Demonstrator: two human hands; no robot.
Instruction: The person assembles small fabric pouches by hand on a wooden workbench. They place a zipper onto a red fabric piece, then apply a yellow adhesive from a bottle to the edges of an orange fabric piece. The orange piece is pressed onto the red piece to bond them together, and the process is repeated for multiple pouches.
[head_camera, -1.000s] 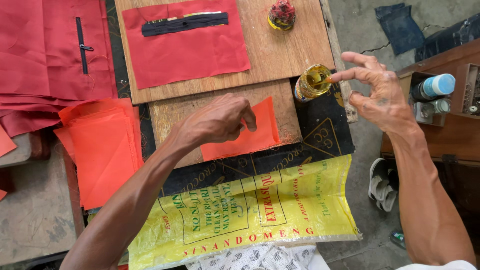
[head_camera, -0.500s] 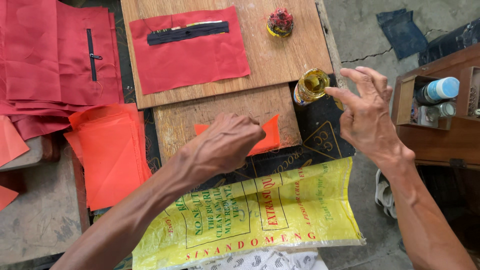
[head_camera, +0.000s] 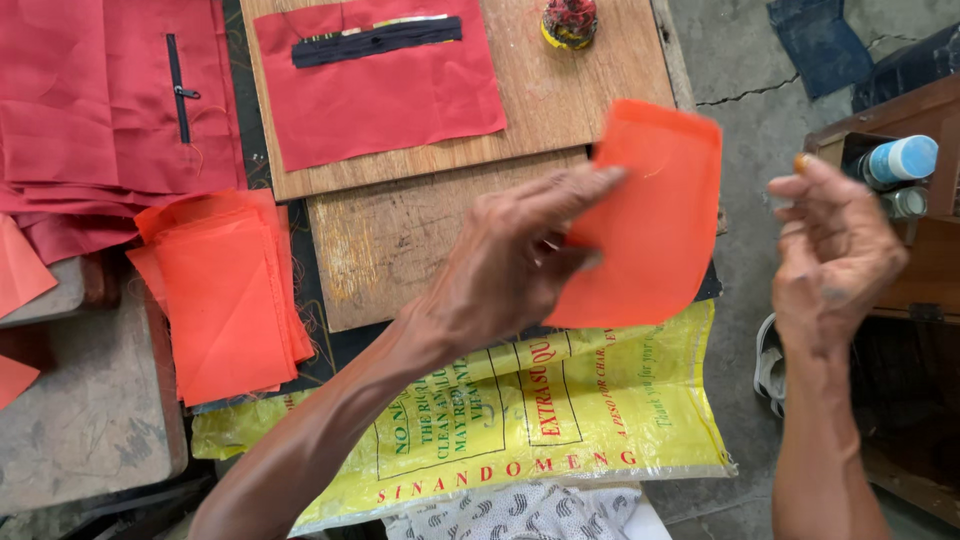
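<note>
Head cam looking straight down here. The left hand is pinching a small orange rectangle of thin fabric by its left edge, thumb underneath and fingers on top, holding it lifted up off the bench so it hangs over the right end of the lower bare wooden board. The piece is tilted a bit, top corner leaning right.

The right hand is off to the right, well apart from the fabric, over the concrete floor. Its fingers are curled in loosely and it's not gripping anything; there's a bit of yellowish stuff on the tip of the forefinger, can't tell what.

Other stuff around: a stack of the same orange fabric pieces sits to the left of the board. Above it a bigger wooden board carries a red fabric panel with a black zipper, plus a small round yellow and red thing near the top edge. More red cloth with a zipper is piled at the upper left. A yellow printed woven plastic sack is spread below the hands. Far right, a white bottle with a blue cap lies in a wooden box.
</note>
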